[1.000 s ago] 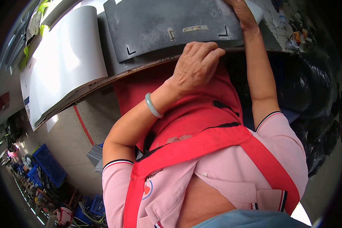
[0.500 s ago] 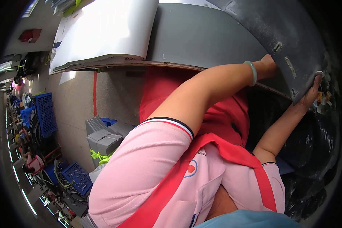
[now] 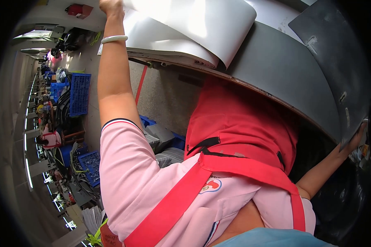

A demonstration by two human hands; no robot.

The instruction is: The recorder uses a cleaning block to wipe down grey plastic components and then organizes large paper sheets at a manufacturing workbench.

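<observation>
At the top left my left hand (image 3: 111,5), with a pale bangle at its wrist, is closed at the side of a large white sheet (image 3: 193,24); the frame edge cuts off part of the fingers. The sheet is lifted and bends over in a wide curl above other white sheets (image 3: 169,47). Far to the right my right hand (image 3: 355,140) grips the lower corner of a stiff dark grey panel (image 3: 334,53) with slots and scuffs. The panel stands tilted up over a smooth grey sheet (image 3: 284,70) on the table.
The table's worn wooden edge (image 3: 251,85) runs in front of my red apron. Black plastic bags (image 3: 334,197) lie at the lower right. Grey stacks (image 3: 160,136) are on the floor by my side. Blue crates (image 3: 80,94) and a person (image 3: 51,138) are farther left.
My left hand has left the dark panel's edge and swung far left to the white sheets. A white sheet has lifted into a larger curl. My right hand still holds the panel.
</observation>
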